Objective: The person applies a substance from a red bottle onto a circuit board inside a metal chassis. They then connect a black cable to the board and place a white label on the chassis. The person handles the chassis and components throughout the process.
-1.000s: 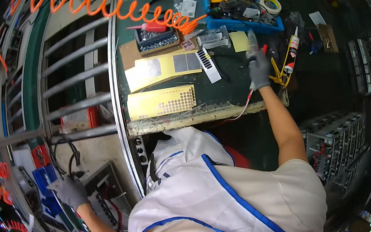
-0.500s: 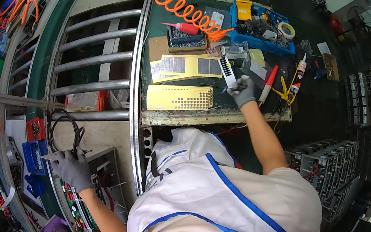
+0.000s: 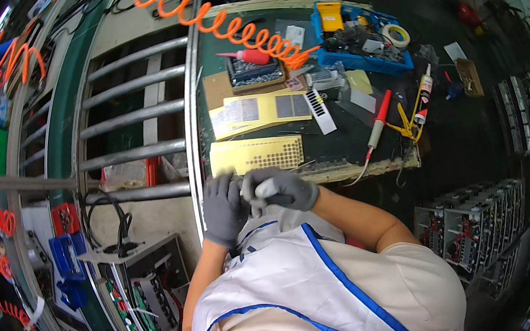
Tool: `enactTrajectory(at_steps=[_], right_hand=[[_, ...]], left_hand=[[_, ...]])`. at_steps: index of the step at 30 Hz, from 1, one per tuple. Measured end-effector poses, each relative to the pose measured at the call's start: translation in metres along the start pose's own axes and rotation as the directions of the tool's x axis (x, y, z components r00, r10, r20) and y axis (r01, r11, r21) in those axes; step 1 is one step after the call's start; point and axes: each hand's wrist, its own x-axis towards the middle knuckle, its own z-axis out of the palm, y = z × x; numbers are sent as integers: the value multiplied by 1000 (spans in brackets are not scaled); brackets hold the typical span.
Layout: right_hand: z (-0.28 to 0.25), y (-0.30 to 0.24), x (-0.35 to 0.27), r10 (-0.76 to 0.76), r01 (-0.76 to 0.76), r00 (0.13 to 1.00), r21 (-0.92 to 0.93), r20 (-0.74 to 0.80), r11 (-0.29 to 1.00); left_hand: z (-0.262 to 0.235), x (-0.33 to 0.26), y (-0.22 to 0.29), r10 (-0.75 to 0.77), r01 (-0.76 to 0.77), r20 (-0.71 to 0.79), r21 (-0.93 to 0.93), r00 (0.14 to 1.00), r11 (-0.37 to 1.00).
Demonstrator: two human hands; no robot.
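Both my hands wear grey gloves and meet in front of my apron, just off the near edge of the workbench [image 3: 348, 168]. My left hand [image 3: 225, 207] has its fingers bent together toward the right one, its fingertips slightly blurred. My right hand [image 3: 282, 190] is closed, with a small whitish patch showing among its fingers; what the hands hold between them is too small and covered to name. Beyond them lie a yellow sheet of round dark stickers [image 3: 256, 154], yellow sheets with grey rectangular labels [image 3: 260, 109] and a white strip with black bars [image 3: 321, 112].
At left, an open metal-cased electronic unit [image 3: 134, 253] with black cables stands beside the roller conveyor [image 3: 135, 118]. A coiled orange hose [image 3: 234, 29] hangs over the bench. A blue toolbox [image 3: 366, 62], red-handled tool [image 3: 380, 119], yellow caulking gun [image 3: 409, 123] and screw box [image 3: 256, 72] lie there.
My left hand has left the metal-cased unit and come right. My right hand has drawn back from beside the barred white strip, and the two hands are now together before my body.
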Motion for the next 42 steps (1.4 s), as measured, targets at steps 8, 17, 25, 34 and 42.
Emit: enactTrajectory(at_steps=[8,17,25,34,42], right_hand=[[-191,-61,-117,-822,-966,213,-240,-528,-97],[-250,-112,-140,-980,-809,-56,-566,-190,156],[-257,-252,-7,-988,-608,157,-787,10,-105],[-375,-274,119,-719,-952,250,-299,-649,-62],[-174,-175,80,-939,-143,333,-979,92,-146]], left_hand=[[49,-28,-14,-505,610,362,-604,784,514],[34,-53,-7,-731,690,301,-654,612,309],[26,-66,15,-841,724,225,-642,492,252],[14,-66,29,-889,672,215,-730,404,128],[-1,-43,26,-924,849,18,-402,382,343]])
